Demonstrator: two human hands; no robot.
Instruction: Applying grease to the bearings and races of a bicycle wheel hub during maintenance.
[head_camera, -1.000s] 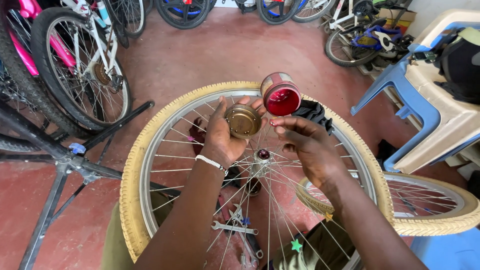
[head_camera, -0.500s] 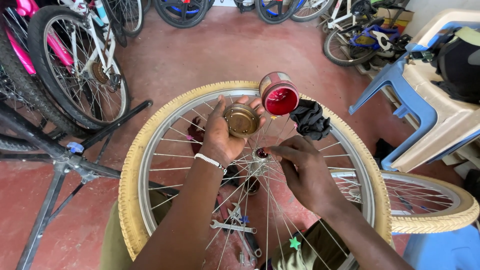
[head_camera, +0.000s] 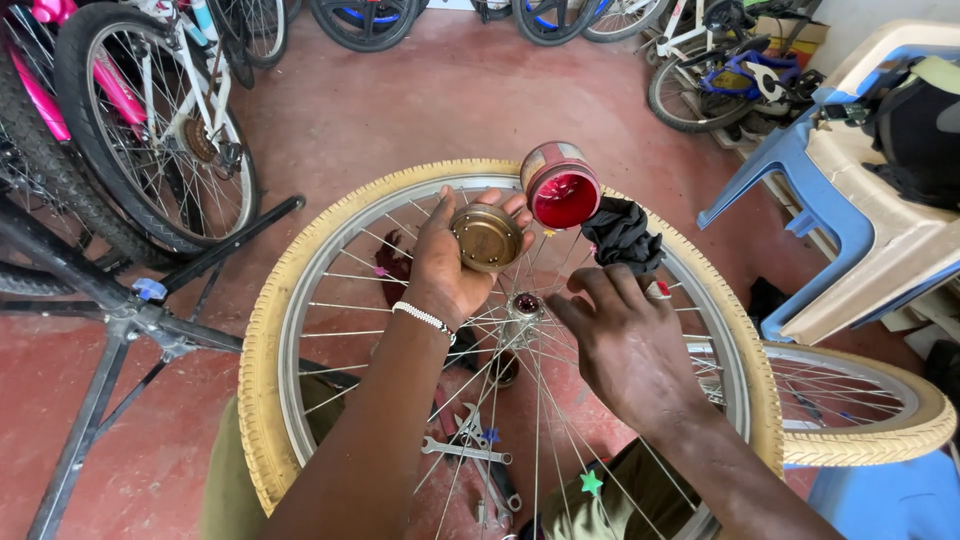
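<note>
A bicycle wheel with a cream tyre (head_camera: 262, 350) lies flat across my lap, its hub (head_camera: 524, 304) in the middle. My left hand (head_camera: 452, 268) is raised above the spokes. It grips a small round tin of red grease (head_camera: 562, 187) at the fingertips and the tin's brass-coloured lid (head_camera: 485, 238) in the palm. My right hand (head_camera: 625, 350) is lowered over the spokes, with its fingertips touching the hub and nothing held in it. A black rag (head_camera: 622, 235) rests on the wheel just beyond that hand.
Spanners (head_camera: 465, 448) lie on the red floor under the spokes. A second cream-tyred wheel (head_camera: 880, 420) lies at the right beside stacked plastic chairs (head_camera: 860, 250). A black repair stand (head_camera: 120, 310) and parked bicycles (head_camera: 160, 130) stand at the left and rear.
My right hand came down from the grease tin to the hub. My left hand has kept the tin and lid in about the same place.
</note>
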